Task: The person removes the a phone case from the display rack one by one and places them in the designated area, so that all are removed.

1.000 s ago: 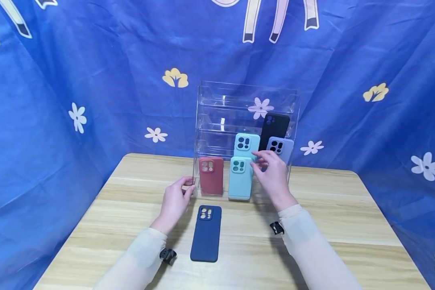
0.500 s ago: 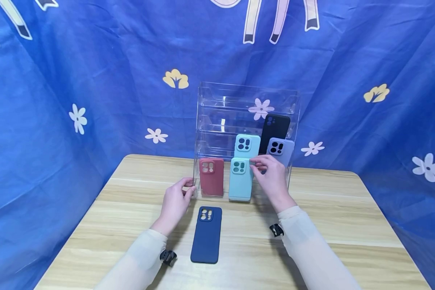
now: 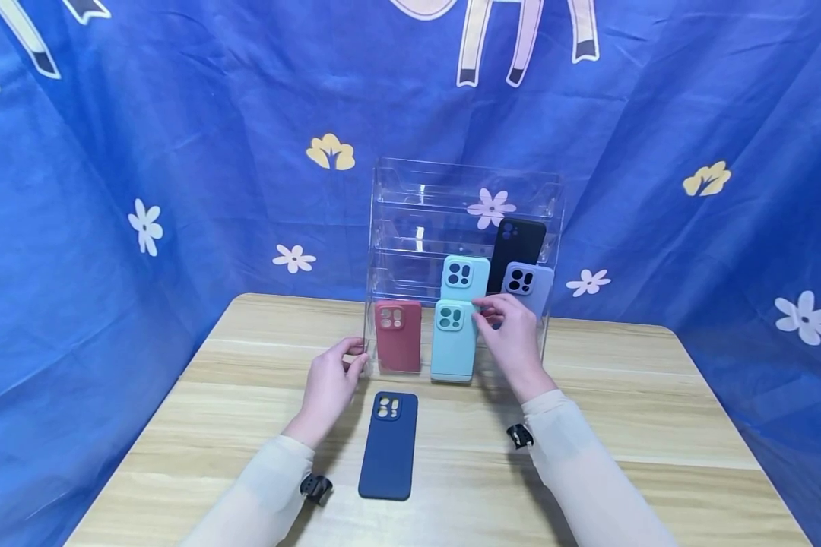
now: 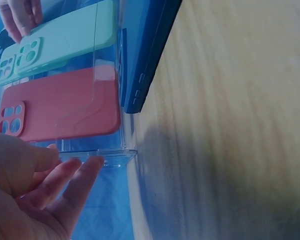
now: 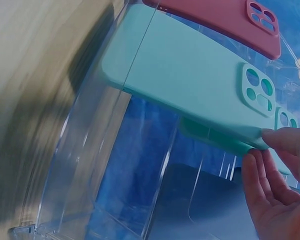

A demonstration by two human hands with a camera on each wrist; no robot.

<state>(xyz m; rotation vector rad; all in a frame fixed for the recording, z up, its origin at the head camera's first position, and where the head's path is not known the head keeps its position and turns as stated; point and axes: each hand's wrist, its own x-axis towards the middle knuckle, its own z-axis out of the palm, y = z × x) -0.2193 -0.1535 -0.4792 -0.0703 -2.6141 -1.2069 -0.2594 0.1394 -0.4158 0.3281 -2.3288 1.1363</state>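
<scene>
Navy, the nearest case point(image 3: 388, 452) is laid on the table point(image 3: 588, 471). The rack point(image 3: 410, 245) is pinched at one side by the left hand point(image 3: 330, 380); in its front tier, beside the red case point(image 3: 400, 342), the mint case point(image 3: 453, 351) is pinched by the right hand point(image 3: 511, 334). Behind are propped a second mint case point(image 3: 473, 290), a lilac point(image 3: 539, 292) and a black point(image 3: 520, 247).

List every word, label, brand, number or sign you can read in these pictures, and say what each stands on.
None: no readable text shows in any view.
Phone cases: no lettering visible.
Clear rack: none visible.
Blue curtain: printed flowers and animal legs, no words.
Black wrist devices: any marking is too small to read.
</scene>
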